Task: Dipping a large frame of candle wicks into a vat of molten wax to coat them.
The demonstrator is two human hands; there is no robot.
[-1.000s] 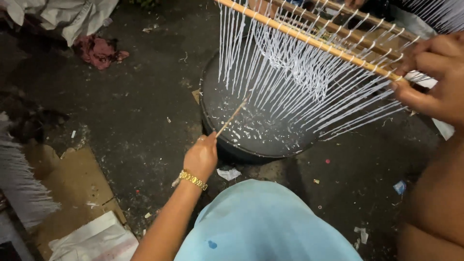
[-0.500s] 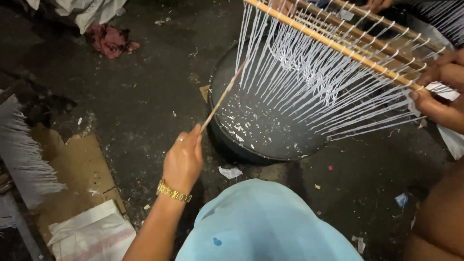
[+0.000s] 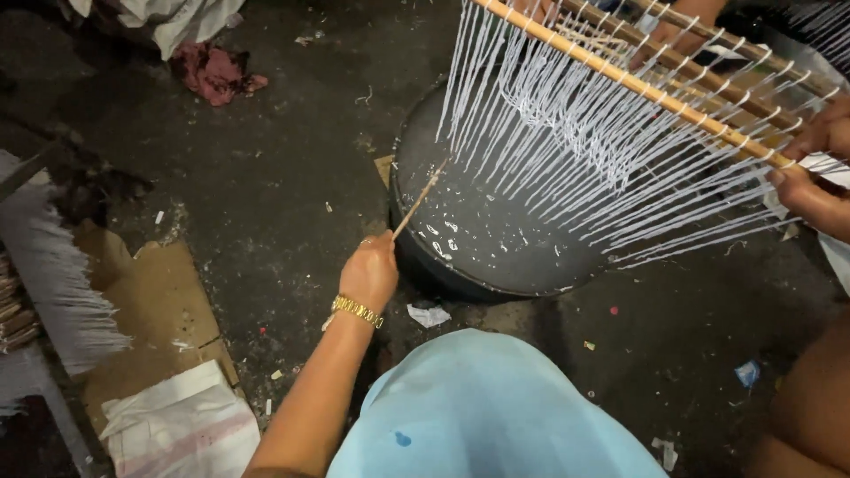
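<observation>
Left hand (image 3: 370, 273) is closed in a fist around the near end of a thin wooden stick (image 3: 419, 203); a gold bracelet (image 3: 356, 310) sits on that wrist. The stick's long axis runs diagonally, from the fist at lower left up and away to the right. Its far tip points at the lowest hanging white strands (image 3: 567, 133) and lies over the left edge of the black basin (image 3: 496, 265). Whether the tip touches the strands cannot be told.

Right hand (image 3: 810, 177) is at the right edge of the view, only partly seen. Its fingers are curled around the near end of a wooden rod (image 3: 637, 88). That rod runs diagonally from the top centre down to the right hand. Further rods lie parallel behind it. The white coated strands hang in a close row from the rods, fanning down over the basin. Another person's hand (image 3: 673, 35) shows at the top behind the rods.

Basin: round, black, standing on the dark floor (image 3: 266, 177). Its dark surface carries scattered white drips and flecks, densest on the left side beneath the stick tip.

Around it: a piece of brown cardboard (image 3: 142, 310) and a white sack (image 3: 181, 429) at lower left, a dark red rag (image 3: 212, 75) at upper left, and a bundle of white strands (image 3: 53, 274) at the left edge. A light blue garment (image 3: 496, 407) fills the bottom centre.
</observation>
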